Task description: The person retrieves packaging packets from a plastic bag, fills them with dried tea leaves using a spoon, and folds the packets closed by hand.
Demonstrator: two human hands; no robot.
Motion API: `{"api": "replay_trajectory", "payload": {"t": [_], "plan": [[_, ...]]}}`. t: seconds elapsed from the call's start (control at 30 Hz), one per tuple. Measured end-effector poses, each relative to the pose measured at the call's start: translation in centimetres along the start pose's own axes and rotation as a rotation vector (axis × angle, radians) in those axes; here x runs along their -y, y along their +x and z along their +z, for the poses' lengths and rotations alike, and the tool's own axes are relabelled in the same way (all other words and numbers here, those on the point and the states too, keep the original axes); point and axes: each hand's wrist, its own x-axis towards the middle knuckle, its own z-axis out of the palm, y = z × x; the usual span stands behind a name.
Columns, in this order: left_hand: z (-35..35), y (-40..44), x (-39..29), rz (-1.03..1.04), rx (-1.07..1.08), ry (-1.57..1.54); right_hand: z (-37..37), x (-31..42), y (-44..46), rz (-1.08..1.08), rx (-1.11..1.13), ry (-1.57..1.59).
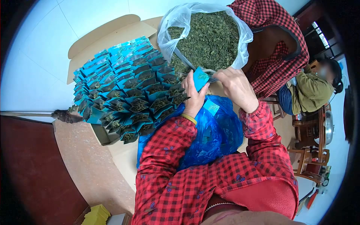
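My left hand (194, 101) grips a small teal packet (200, 79) between thumb and fingers. The fingers of my right hand (237, 87) are closed at the packet's right end, on what looks like its greyish mouth; the fingertips are partly hidden. Just beyond both hands stands a clear plastic bag (244, 34) full of dried green leaves (210, 35), probably tea. Below them lies a blue plastic bag (225, 125) with another teal packet (211, 107) on top. To the left, rows of upright teal packets (127, 80) are packed close, many showing leaves at their open tops.
A cardboard box flap (101, 35) rises behind the packet rows. Red checked cloth (272, 13) drapes beyond the leaf bag. At right, a person in an olive jacket (313, 92) sits near wooden furniture (309, 150). A yellow object (96, 215) lies at lower left.
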Motion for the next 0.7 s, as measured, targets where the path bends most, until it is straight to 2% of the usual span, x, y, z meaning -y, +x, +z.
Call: {"api": "replay_trajectory", "payload": {"t": [0.13,0.23,0.27,0.37,0.4,0.5,0.53,0.63,0.7], "plan": [[-0.1,-0.1,0.1,-0.001,-0.004,-0.003,-0.2,-0.3,-0.1,-0.026,-0.033,0.014],[0.1,0.0,0.1,-0.002,-0.001,-0.012,1.1,-2.0,0.0,0.271,-0.119,0.207],[0.1,-0.1,0.1,0.005,-0.002,-0.010,1.9,-2.6,0.1,0.273,-0.120,0.206],[0.1,-0.1,0.3,0.016,-0.014,-0.001,5.9,-4.8,0.4,0.472,0.182,0.508],[0.1,-0.2,0.4,0.016,-0.021,0.003,7.3,-5.4,0.8,0.467,0.182,0.511],[0.3,-0.1,0.5,0.020,-0.034,0.018,11.6,-6.5,2.6,0.651,0.278,0.654],[0.3,-0.1,0.6,0.021,-0.026,0.026,12.6,-6.8,3.3,0.650,0.275,0.660],[0.3,-0.1,0.8,0.023,-0.002,0.044,14.7,-7.3,5.0,0.734,-0.003,0.754],[0.3,-0.2,0.8,0.023,-0.006,0.050,14.8,-7.7,5.1,0.728,-0.038,0.753]]}}
